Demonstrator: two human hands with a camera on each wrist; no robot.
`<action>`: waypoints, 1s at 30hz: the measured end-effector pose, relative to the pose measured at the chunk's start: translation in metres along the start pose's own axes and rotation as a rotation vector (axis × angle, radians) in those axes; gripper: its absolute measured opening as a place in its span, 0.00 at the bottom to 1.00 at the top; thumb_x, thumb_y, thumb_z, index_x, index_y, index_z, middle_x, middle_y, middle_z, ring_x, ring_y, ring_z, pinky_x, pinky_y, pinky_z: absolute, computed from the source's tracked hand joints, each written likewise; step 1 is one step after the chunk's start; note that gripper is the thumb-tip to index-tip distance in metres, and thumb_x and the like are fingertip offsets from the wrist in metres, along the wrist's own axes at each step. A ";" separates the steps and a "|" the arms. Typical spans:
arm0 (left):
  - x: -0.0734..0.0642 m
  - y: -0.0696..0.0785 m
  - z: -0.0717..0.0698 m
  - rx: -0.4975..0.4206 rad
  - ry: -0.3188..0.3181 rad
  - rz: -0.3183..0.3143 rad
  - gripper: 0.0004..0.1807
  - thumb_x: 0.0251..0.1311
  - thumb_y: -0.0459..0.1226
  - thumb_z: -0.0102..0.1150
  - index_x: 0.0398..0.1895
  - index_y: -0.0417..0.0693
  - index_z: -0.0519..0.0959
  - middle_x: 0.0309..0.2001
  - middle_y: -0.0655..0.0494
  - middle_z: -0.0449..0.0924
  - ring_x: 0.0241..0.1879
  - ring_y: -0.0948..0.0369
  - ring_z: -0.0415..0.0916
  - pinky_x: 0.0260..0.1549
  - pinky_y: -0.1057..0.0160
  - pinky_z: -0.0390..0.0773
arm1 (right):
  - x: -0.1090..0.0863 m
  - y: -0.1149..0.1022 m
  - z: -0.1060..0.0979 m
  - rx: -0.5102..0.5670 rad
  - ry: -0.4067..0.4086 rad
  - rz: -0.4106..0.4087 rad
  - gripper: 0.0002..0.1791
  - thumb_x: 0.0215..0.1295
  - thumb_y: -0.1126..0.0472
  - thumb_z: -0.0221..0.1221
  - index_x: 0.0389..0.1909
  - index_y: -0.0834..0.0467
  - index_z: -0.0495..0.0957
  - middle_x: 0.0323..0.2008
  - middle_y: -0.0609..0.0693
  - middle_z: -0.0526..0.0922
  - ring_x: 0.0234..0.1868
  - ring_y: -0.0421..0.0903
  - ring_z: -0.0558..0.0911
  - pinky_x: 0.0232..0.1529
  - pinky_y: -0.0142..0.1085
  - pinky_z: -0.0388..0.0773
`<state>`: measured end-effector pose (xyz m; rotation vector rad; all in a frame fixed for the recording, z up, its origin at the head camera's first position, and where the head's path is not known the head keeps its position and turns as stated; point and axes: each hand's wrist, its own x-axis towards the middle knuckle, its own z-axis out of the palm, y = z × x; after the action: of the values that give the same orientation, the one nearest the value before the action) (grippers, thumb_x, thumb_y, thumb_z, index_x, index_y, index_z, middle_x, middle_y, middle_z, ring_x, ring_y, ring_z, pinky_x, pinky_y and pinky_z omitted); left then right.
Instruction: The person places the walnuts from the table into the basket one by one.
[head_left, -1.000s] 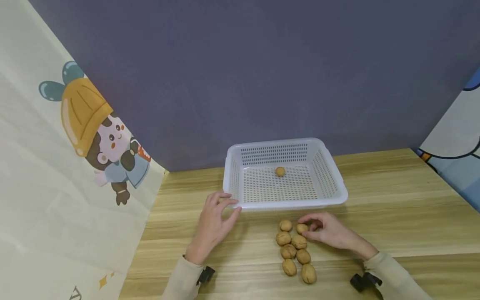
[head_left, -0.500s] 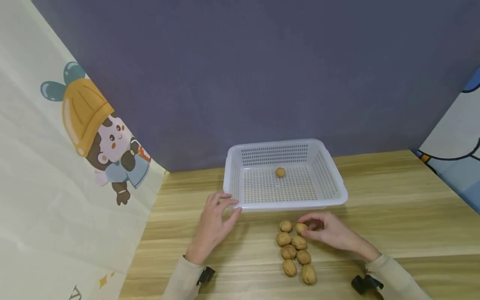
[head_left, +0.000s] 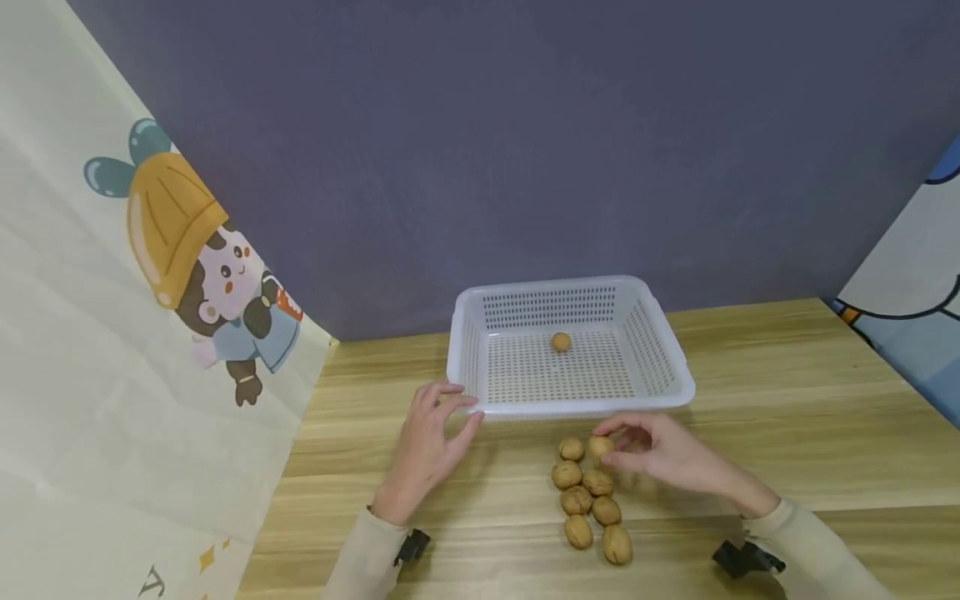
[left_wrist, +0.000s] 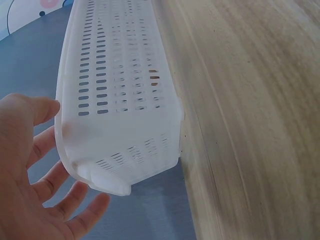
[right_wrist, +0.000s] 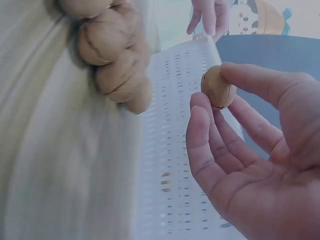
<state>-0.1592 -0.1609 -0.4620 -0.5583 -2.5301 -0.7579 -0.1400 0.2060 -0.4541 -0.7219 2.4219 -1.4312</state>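
Note:
A white perforated plastic basket [head_left: 570, 408] stands on the table with one walnut [head_left: 560, 342] in it. At the basket's near left corner my left hand [head_left: 426, 446] holds the rim, thumb and fingers spread around it; the left wrist view shows the thumb tip at the rim [left_wrist: 59, 120]. My right hand [head_left: 667, 454] pinches a walnut [right_wrist: 218, 87] between thumb and fingertips, just in front of the basket's near wall. Several other walnuts [head_left: 576, 500] lie in two rough columns on the wood, left of and below that hand.
The wooden table [head_left: 780, 400] ends at a dark blue-grey backdrop [head_left: 525, 150] behind the basket. A pale cloth with a cartoon figure [head_left: 225, 267] hangs on the left. Both wrists carry black camera mounts [head_left: 742, 558].
My right hand has risen slightly toward the basket with the pinched walnut, which now sits a little higher in view. The left hand stays at the basket's corner.

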 end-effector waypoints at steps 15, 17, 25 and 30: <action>0.001 0.000 0.000 -0.019 0.005 -0.013 0.11 0.66 0.45 0.71 0.47 0.51 0.89 0.58 0.50 0.84 0.64 0.48 0.75 0.63 0.44 0.80 | 0.025 -0.040 -0.036 -0.048 -0.057 -0.048 0.15 0.71 0.57 0.70 0.54 0.57 0.85 0.50 0.52 0.89 0.45 0.38 0.87 0.47 0.34 0.88; 0.001 0.000 0.000 -0.019 -0.002 -0.017 0.12 0.67 0.46 0.70 0.47 0.51 0.89 0.58 0.51 0.84 0.64 0.48 0.75 0.64 0.44 0.80 | 0.033 -0.044 -0.042 -0.052 -0.061 -0.044 0.15 0.71 0.57 0.69 0.55 0.58 0.84 0.50 0.51 0.89 0.46 0.39 0.87 0.46 0.34 0.88; 0.000 0.000 0.000 -0.013 -0.020 -0.023 0.12 0.68 0.47 0.69 0.48 0.52 0.89 0.58 0.52 0.84 0.64 0.49 0.75 0.65 0.45 0.79 | 0.065 -0.062 -0.068 -0.084 -0.066 0.065 0.20 0.74 0.51 0.67 0.61 0.57 0.82 0.53 0.53 0.89 0.51 0.46 0.88 0.49 0.41 0.86; 0.000 -0.002 0.000 -0.011 -0.016 -0.023 0.12 0.68 0.47 0.70 0.48 0.52 0.89 0.58 0.52 0.84 0.64 0.50 0.75 0.65 0.46 0.79 | 0.086 -0.072 -0.081 -0.157 -0.046 0.065 0.23 0.75 0.51 0.65 0.63 0.59 0.81 0.57 0.56 0.87 0.55 0.50 0.88 0.52 0.45 0.87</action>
<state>-0.1599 -0.1619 -0.4630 -0.5424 -2.5527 -0.7795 -0.2276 0.1935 -0.3477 -0.6947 2.5185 -1.1972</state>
